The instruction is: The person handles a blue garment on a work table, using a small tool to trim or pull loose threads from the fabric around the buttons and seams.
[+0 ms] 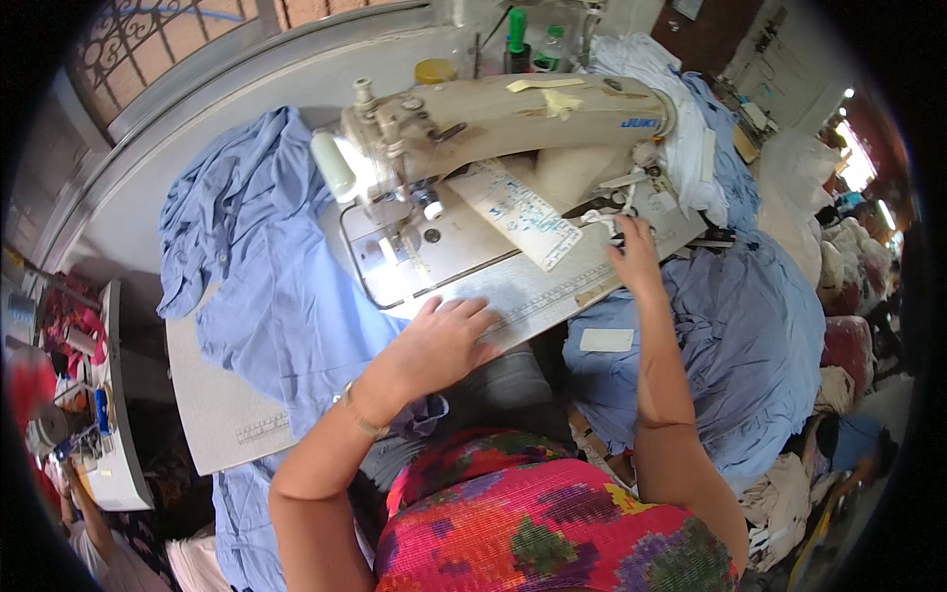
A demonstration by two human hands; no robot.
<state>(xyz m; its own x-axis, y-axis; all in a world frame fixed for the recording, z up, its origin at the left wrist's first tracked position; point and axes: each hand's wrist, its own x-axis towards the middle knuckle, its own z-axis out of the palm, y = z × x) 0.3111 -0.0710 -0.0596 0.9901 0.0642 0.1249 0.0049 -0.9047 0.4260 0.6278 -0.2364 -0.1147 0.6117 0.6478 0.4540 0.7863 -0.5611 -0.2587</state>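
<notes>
A beige sewing machine point(513, 116) stands across the table, its lamp lit over the needle area. My left hand point(439, 343) rests at the table's front edge, palm down, fingers loosely stretched and holding nothing. Beside it, a light blue garment point(286, 306) spreads over the table's left side and hangs off the front. Under the machine's arm, my right hand point(636, 259) has its fingers bent at a cluster of small dark and metal tools point(592, 204); what they grip is hidden. A written-on paper card point(518, 212) lies just left of that hand.
A heap of blue fabric point(730, 335) with a white label point(607, 340) lies right of my right arm. White cloth point(641, 64) is piled behind the machine, near a green-capped bottle point(517, 39). At far left, another person's arm point(91, 518) is at a second table point(123, 444).
</notes>
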